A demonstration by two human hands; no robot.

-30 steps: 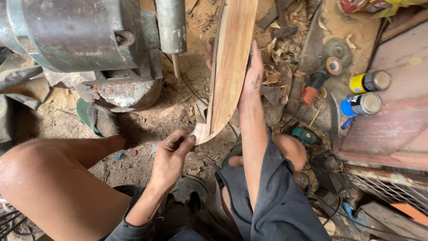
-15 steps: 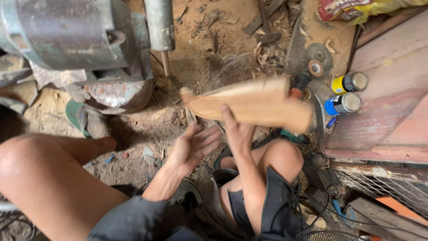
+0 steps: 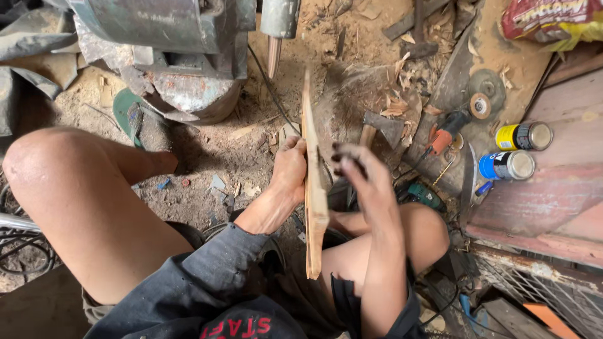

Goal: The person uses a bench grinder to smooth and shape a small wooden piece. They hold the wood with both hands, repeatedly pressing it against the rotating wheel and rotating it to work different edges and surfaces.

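Wooden board [image 3: 312, 188] edge-up | left hand [image 3: 290, 171] gripping | right hand [image 3: 363, 179] beside

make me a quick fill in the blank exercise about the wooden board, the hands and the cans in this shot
1. The wooden board is seen ____-on from above.
2. The ____ hand grips the board.
3. The right hand is blurred, fingers spread, to the ____ of the board.
4. Beside the yellow can lies a ____ can.

Missing words: edge; left; right; blue

Wooden board [image 3: 312, 182] stands edgewise between left hand [image 3: 290, 169] and right hand [image 3: 364, 179].
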